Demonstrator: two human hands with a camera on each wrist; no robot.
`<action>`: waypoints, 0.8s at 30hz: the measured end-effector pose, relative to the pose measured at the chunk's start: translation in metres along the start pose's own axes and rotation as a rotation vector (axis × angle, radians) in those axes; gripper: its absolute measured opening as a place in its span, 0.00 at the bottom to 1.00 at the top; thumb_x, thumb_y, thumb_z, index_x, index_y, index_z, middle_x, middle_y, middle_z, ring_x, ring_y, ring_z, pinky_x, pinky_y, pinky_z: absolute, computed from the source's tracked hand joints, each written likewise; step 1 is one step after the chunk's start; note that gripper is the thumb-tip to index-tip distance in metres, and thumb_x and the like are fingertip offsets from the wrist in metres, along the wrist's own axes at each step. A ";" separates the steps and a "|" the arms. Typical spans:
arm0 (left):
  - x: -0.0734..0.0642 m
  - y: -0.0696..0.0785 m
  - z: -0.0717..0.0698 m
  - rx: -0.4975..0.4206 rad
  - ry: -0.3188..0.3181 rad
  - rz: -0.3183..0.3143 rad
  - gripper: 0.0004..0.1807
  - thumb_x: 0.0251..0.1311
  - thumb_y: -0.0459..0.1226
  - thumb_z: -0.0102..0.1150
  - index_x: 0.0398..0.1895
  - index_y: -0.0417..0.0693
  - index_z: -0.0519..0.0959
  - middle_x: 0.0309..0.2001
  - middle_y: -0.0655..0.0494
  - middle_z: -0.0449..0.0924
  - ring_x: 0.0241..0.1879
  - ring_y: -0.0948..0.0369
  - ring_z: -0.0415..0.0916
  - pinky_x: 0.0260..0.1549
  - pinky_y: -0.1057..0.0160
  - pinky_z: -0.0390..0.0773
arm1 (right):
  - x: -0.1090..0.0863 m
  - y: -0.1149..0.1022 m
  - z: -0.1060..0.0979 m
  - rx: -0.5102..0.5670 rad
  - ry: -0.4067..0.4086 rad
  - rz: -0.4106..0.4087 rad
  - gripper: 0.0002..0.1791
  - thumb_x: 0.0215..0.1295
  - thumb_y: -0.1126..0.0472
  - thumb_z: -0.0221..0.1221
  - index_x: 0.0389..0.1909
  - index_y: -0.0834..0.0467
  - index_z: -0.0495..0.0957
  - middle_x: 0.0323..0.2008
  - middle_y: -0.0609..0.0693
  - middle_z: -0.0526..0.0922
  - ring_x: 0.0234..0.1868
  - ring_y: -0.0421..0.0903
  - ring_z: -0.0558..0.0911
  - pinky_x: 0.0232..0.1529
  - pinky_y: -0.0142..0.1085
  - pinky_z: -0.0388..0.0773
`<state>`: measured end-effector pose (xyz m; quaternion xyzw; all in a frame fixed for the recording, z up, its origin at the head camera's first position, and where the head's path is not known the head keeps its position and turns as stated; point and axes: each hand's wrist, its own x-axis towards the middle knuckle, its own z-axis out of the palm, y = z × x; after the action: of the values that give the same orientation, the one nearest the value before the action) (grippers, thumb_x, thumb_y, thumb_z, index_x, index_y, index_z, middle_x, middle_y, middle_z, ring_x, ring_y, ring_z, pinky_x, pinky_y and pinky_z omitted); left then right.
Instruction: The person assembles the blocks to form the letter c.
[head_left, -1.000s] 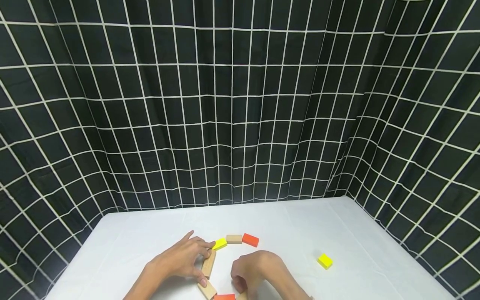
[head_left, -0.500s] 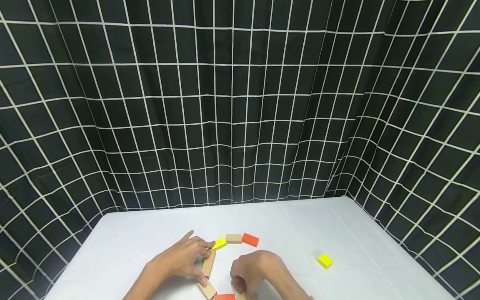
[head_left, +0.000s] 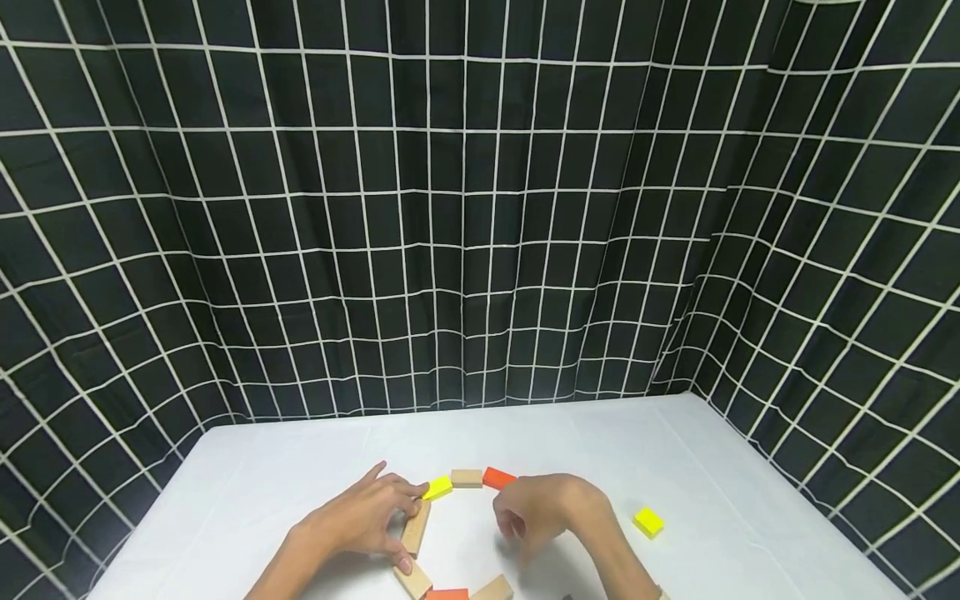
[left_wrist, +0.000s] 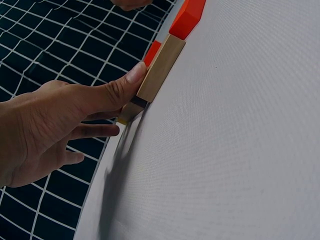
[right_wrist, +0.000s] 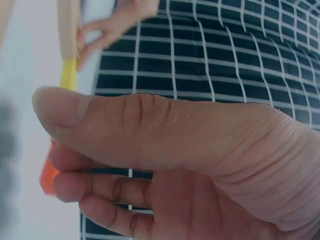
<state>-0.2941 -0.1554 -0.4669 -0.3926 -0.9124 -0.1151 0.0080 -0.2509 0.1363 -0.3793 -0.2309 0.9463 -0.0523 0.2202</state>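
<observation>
Wooden and coloured blocks lie in a curved row on the white table. My left hand rests along its left side, index finger at a yellow block and thumb on a plain wooden block. A second wooden block lies between thumb and fingers. At the bottom edge are a red block and a wooden block. My right hand hovers right of the row, fingers loosely curled with nothing held; in the right wrist view its thumb is apart from the fingers.
Along the far part of the row lie a wooden block and a red block, partly overlapped by my right hand. A separate yellow block sits to the right. Black cloth with a white grid surrounds the table's back and sides.
My right hand has let go of the wooden block at the bottom of the row and moved up and right, uncovering that block. The left hand has stayed in place.
</observation>
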 end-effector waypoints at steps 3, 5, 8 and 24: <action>0.000 0.001 -0.001 -0.005 -0.003 -0.001 0.36 0.36 0.67 0.76 0.46 0.56 0.89 0.69 0.53 0.81 0.66 0.54 0.79 0.75 0.27 0.61 | -0.009 0.013 -0.005 0.033 0.043 0.029 0.18 0.46 0.63 0.79 0.29 0.45 0.79 0.28 0.37 0.77 0.31 0.35 0.74 0.34 0.31 0.73; 0.000 0.001 -0.001 -0.009 -0.007 -0.002 0.35 0.36 0.67 0.76 0.46 0.57 0.89 0.69 0.53 0.81 0.66 0.54 0.79 0.75 0.27 0.61 | -0.015 0.021 -0.008 0.066 0.063 0.064 0.17 0.46 0.64 0.78 0.30 0.46 0.79 0.28 0.38 0.78 0.32 0.36 0.75 0.35 0.34 0.74; -0.001 0.002 -0.001 -0.015 -0.011 -0.002 0.35 0.36 0.66 0.76 0.46 0.57 0.89 0.69 0.53 0.81 0.66 0.54 0.79 0.75 0.27 0.61 | -0.022 0.033 -0.011 0.115 0.095 0.125 0.17 0.47 0.64 0.78 0.31 0.47 0.80 0.30 0.40 0.78 0.33 0.39 0.76 0.37 0.38 0.76; -0.001 0.003 -0.001 -0.029 -0.017 -0.014 0.38 0.36 0.67 0.75 0.51 0.57 0.88 0.69 0.53 0.80 0.66 0.54 0.79 0.76 0.28 0.60 | -0.045 0.105 -0.010 0.164 0.168 0.435 0.16 0.52 0.69 0.75 0.41 0.58 0.83 0.38 0.51 0.87 0.37 0.48 0.82 0.43 0.49 0.87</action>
<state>-0.2918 -0.1545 -0.4656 -0.3875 -0.9133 -0.1250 -0.0064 -0.2632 0.2496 -0.3736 0.0021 0.9813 -0.0993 0.1651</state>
